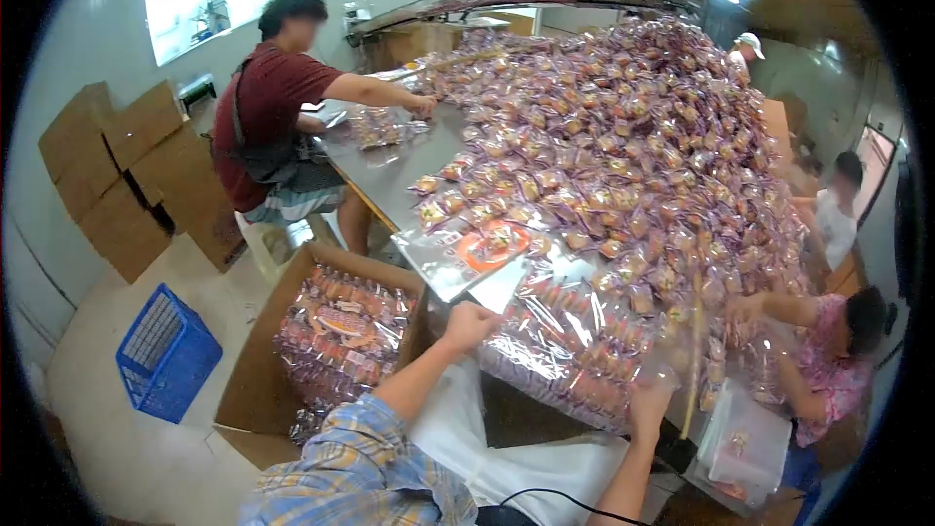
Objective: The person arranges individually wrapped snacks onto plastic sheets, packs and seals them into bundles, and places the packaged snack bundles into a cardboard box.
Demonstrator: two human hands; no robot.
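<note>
- Two hands work at one large clear bag (575, 346) packed with rows of small wrapped pieces, lying at the near edge of the worktop (375, 170), right in front of the person.
- Left hand (471, 325): fingers curled nearly closed at the bag's left corner, seemingly pinching its film.
- Right hand (651, 399): partly closed around the bag's right end, thumb along the side; the undersides of the fingers are hidden.
- Step in hand, as I judge it: handling or squaring up a filled bag. Its mouth cannot be made out, so whether it is sealed is unclear.
- Next move: any lift would call for a firm hold at both ends, since the soft pack could sag or slip its film.
- Beside the left arm, an open cardboard box (243, 370) holds a similar filled pack (343, 319).
- Labels: that pack carries a printed oval with reddish lettering, too small to read. A flat printed bag (495, 247) on the worktop shows a bright orange oval design, its text also illegible.
- Countless purple-edged wrappers in the heap (623, 136) bear print, but no brand can be read.
</note>
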